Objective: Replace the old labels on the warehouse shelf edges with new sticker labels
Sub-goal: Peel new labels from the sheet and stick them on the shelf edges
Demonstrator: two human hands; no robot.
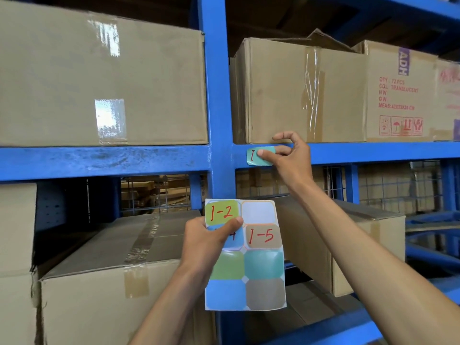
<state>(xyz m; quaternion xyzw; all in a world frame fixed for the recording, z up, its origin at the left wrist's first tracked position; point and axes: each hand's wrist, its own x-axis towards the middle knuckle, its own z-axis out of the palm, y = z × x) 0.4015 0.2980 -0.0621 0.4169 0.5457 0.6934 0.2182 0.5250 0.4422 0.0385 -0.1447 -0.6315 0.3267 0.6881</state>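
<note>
- The right hand [286,155] is up at the blue shelf beam [373,151], its thumb pressed flat on a teal label [254,159] stuck to the beam's front face. The forefinger arches above the beam's upper edge, in front of the cardboard box [298,90] behind it, and the other fingers curl in.
- Only a red "1" shows on that label, to the left of the thumb. The rest of the writing is under the thumb, so I cannot read which number it is.
- Its lower edge looks slightly lifted from the beam. Whether this is a new sticker being smoothed on or an old one being peeled off is hard to say from this view. The matching shape and red lettering suggest a new one.
- The left hand [209,242] grips the sticker sheet [263,270] below and left of the right hand, thumb clamped across the sheet's upper left part and partly covering one written sticker.
- On the sheet, "1-2" sits just above the left thumb and "1-5" to its right. One cell above "1-5" is bare white, so one sticker at least appears used.
- Four blank stickers lie below the left hand, unwritten.
- Judged from this, the job is early: one label in hand and at least three written ones still on the sheet.
</note>
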